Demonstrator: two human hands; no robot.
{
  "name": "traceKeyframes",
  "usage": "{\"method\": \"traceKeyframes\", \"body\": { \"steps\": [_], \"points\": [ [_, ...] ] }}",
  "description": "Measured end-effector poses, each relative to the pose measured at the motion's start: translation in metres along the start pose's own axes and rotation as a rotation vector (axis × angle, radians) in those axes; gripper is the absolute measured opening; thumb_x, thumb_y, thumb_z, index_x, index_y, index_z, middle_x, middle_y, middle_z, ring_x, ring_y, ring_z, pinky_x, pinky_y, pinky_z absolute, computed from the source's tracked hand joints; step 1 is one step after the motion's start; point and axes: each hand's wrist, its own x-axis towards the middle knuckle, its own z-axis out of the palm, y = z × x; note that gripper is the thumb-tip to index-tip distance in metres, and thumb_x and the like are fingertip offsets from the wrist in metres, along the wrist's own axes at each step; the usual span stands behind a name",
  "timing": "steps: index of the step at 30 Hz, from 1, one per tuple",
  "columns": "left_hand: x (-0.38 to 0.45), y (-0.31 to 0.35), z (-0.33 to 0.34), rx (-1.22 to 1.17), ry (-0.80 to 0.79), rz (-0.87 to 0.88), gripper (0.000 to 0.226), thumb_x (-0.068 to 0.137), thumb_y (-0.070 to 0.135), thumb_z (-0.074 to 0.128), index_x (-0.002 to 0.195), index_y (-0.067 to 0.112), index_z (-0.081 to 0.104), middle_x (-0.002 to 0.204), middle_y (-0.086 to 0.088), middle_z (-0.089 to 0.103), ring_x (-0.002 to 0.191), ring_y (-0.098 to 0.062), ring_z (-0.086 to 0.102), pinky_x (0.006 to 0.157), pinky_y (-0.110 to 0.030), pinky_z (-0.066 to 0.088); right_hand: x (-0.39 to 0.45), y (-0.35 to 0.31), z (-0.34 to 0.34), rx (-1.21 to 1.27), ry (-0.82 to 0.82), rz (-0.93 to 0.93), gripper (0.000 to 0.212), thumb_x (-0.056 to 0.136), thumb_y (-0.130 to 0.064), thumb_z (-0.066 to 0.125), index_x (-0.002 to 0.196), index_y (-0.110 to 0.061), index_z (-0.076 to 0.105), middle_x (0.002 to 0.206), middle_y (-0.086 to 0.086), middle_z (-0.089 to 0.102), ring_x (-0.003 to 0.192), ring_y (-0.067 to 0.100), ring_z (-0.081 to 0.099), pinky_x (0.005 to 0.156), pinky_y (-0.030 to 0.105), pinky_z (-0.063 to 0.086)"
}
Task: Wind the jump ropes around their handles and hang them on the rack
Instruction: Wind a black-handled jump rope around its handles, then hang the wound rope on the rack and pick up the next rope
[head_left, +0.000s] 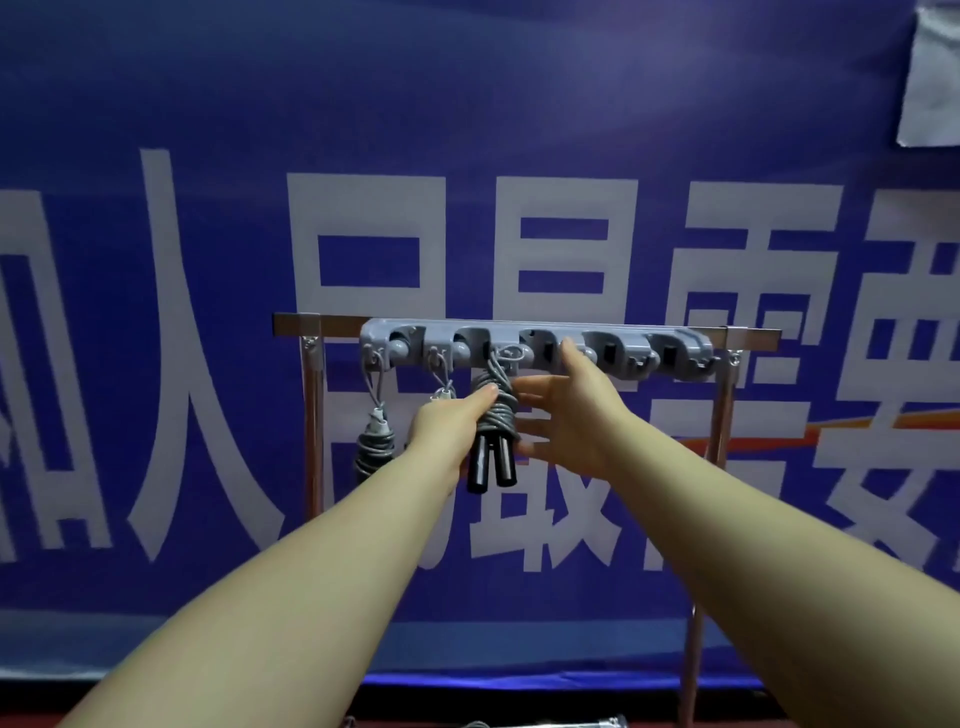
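A grey plastic rack with several hook slots is fixed to a metal bar frame. A wound jump rope with two black handles hangs by a loop from the third hook. My left hand rests against its left side, fingers extended. My right hand is spread open just right of the bundle, its index finger reaching up to the rack. Another wound grey rope hangs from the first hook. A third rope's top shows at the second hook, mostly hidden behind my left hand.
The metal frame legs stand on either side of the rack. A blue banner with large white characters fills the background close behind. More rope parts peek in at the bottom edge.
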Motion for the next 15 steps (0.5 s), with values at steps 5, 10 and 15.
{"method": "traceKeyframes", "body": {
  "steps": [5,10,15],
  "points": [
    [0.011,-0.004,0.0,-0.058,-0.023,-0.035,0.062,0.073,0.042,0.076,0.123,0.011,0.058,0.094,-0.008,0.072,0.08,-0.025,0.071,0.07,-0.037,0.058,0.008,0.005,0.002,-0.036,0.039,-0.021,0.067,0.096,-0.062,0.027,0.103,-0.007,0.064,0.104,0.008,0.064,0.091,0.024,0.059,0.069,0.037,0.048],
    [0.01,-0.001,0.002,-0.015,-0.01,-0.027,0.043,0.082,0.041,0.069,0.111,0.011,0.059,0.089,-0.007,0.071,0.077,-0.022,0.068,0.061,-0.03,0.05,0.015,0.005,0.0,-0.168,0.064,-0.118,0.064,0.095,-0.062,0.027,0.113,-0.012,0.064,0.106,0.002,0.064,0.095,0.021,0.058,0.073,0.033,0.047],
    [0.005,-0.011,-0.004,0.071,-0.077,-0.142,0.038,0.083,0.047,0.066,0.105,0.016,0.064,0.082,-0.001,0.067,0.067,-0.015,0.059,0.049,-0.022,0.042,0.013,0.018,-0.003,-0.206,0.047,-0.067,0.066,0.095,-0.064,0.024,0.109,-0.014,0.064,0.112,0.004,0.064,0.101,0.024,0.06,0.08,0.038,0.048]
  ]
}}
